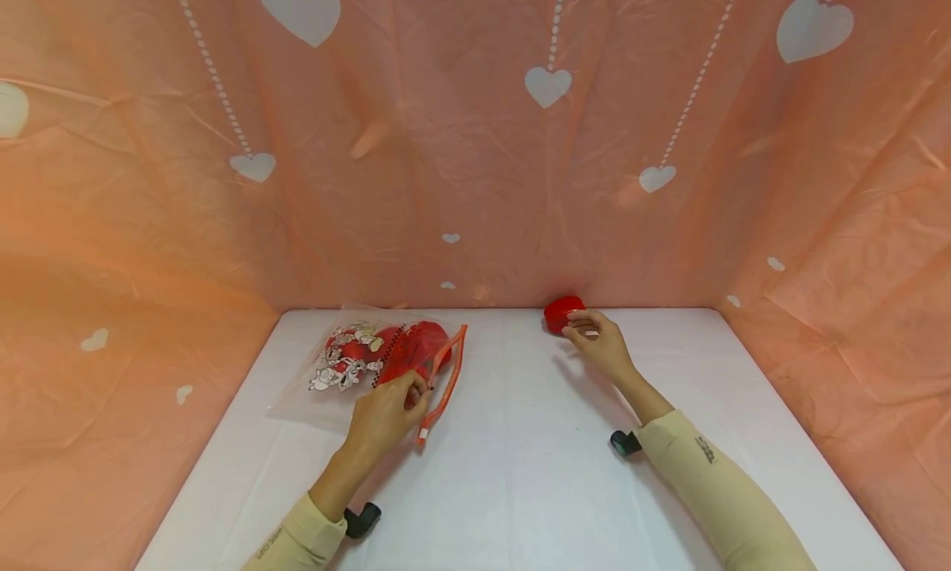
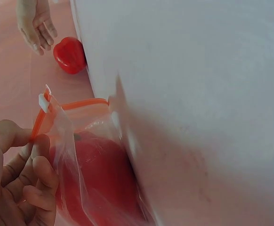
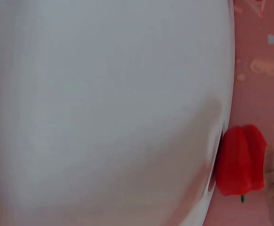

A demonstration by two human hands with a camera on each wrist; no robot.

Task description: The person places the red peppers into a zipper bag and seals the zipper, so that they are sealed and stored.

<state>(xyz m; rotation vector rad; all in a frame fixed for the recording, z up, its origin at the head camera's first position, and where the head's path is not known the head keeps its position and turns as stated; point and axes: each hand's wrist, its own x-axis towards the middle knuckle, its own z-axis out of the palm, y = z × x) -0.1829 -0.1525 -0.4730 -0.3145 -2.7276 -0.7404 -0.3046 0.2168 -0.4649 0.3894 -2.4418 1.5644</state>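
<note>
A clear zip bag (image 1: 297, 402) with printed cartoon figures and an orange slider edge (image 2: 85, 103) lies at the back left of the table. Inside it are red objects; one, a red bell pepper (image 2: 97, 174), shows near the bag's mouth. My left hand (image 1: 386, 410) pinches the orange edge between thumb and finger, as the left wrist view shows, and the mouth gapes there. Another red bell pepper (image 1: 562, 313) with a green stem sits at the table's back edge. Beside it my right hand (image 1: 603, 348) reaches with loosely bent fingers, and a gap shows between them in the left wrist view.
A white cloth covers the table (image 1: 513, 472). Orange sheeting (image 1: 490, 183) with pale hearts hangs behind it and along both sides. Dark wrist-worn devices show at the left wrist (image 1: 362, 521) and the right wrist (image 1: 626, 444).
</note>
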